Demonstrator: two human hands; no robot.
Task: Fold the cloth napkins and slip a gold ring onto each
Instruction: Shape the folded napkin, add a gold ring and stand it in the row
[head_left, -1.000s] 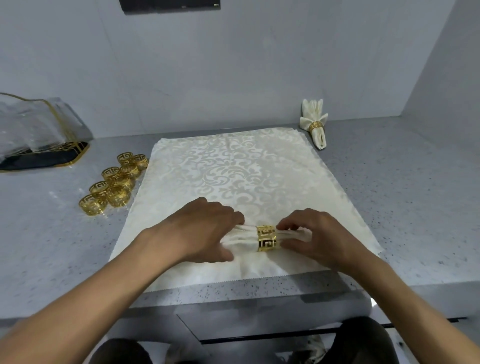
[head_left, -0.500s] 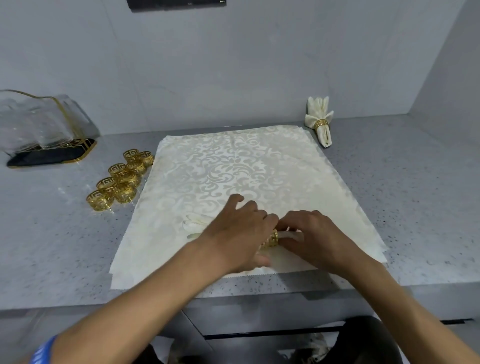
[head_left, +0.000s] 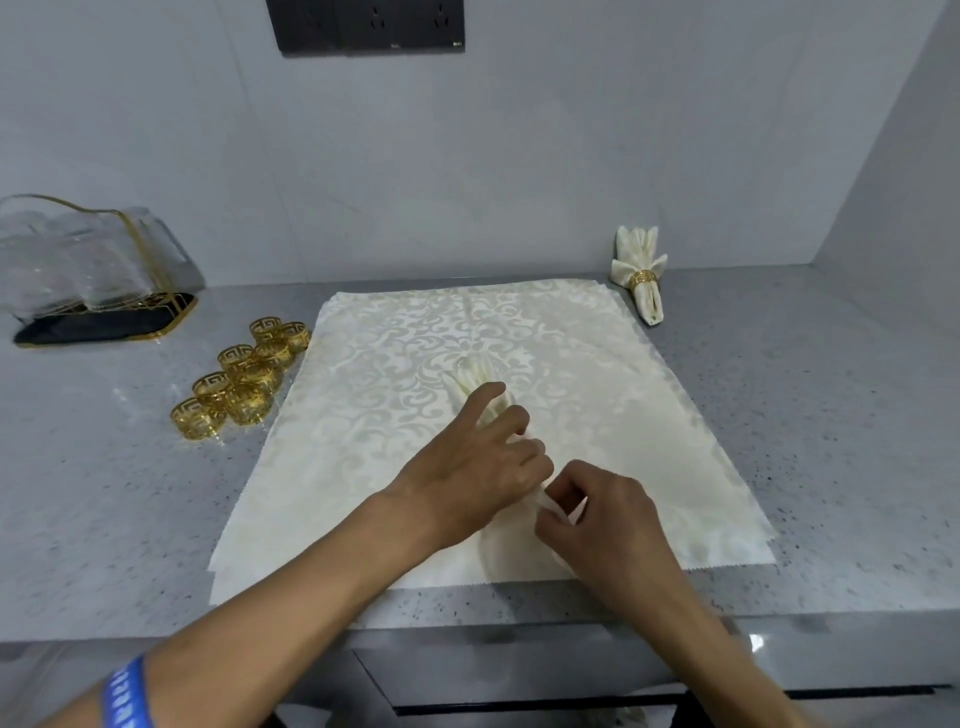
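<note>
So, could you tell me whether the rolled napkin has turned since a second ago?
Yes: the rolled napkin now points away towards the wall instead of lying crosswise.

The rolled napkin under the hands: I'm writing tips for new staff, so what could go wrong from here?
1. The left hand hides the ring on the rolled napkin; it may sit off-centre or slide unnoticed.
2. The right hand pinches the near end; a tug could loosen the pleats.
3. It lies on the flat napkin stack; dragging it could rumple the top sheet.
</note>
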